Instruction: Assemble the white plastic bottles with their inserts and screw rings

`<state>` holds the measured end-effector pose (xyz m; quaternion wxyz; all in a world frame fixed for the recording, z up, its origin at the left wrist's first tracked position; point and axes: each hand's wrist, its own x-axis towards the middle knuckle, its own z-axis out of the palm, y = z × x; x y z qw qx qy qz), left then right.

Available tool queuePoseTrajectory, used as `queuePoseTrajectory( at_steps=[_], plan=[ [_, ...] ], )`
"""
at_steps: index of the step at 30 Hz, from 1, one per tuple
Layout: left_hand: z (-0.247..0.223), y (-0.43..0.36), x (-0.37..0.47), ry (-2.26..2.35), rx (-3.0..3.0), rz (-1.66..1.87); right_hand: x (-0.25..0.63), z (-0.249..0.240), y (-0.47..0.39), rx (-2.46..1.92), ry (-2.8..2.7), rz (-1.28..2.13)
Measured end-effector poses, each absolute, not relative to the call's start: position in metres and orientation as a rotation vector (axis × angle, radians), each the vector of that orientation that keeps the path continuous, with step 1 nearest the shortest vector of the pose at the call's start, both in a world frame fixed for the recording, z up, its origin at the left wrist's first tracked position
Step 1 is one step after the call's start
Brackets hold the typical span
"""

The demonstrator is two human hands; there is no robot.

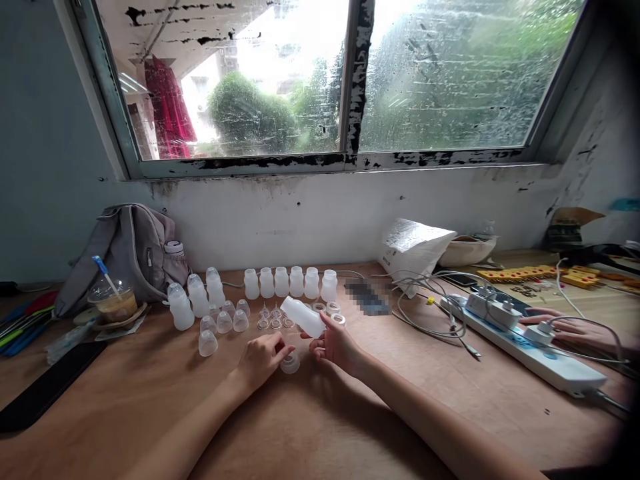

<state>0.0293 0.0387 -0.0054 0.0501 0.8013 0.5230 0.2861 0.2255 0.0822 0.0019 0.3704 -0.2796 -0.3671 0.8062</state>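
My right hand (336, 345) holds a frosted white baby bottle (304, 317) by its lower end. The bottle is tilted, with its other end up and to the left. Just left of it is my left hand (261, 360), fingers curled in and thumb beside a clear bottle top (290, 363) on the table. Whether those fingers grip anything is hidden. Clear teats (275, 316) stand in a small group behind the hands. White rings (339, 320) lie behind my right hand, partly covered by the bottle. Translucent domed caps (225, 323) are grouped to the left.
Several bottles (281, 283) form a back row; capped ones (180, 307) stand left. A drink cup (114, 300) and backpack (133, 247) are at far left. Cables (425, 310) and a power strip (530, 350) lie right, beside another person's hand (570, 327).
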Motion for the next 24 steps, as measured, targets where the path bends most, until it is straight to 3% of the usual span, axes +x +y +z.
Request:
queuePoseTrajectory(
  at_steps=[3, 9, 17, 21, 24],
  plan=[
    [-0.002, 0.038, 0.031, 1.578, 2.336, 0.933, 0.225, 0.002, 0.081, -0.683, -0.960, 2.059],
    [0.030, 0.057, 0.027, 1.533, 1.884, 1.429, 0.225, 0.002, 0.079, -0.656, -1.030, 2.007],
    [0.069, 0.085, 0.022, 1.381, 1.923, 1.001, 0.223, 0.009, 0.070, -0.692, -1.140, 1.877],
    [0.100, 0.093, -0.001, 1.794, 2.317, 0.941, 0.225, 0.007, 0.071, -0.742, -1.172, 1.798],
    [0.121, 0.108, -0.028, 2.160, 2.460, 0.680, 0.226, 0.003, 0.073, -0.803, -1.171, 1.757]
  ],
)
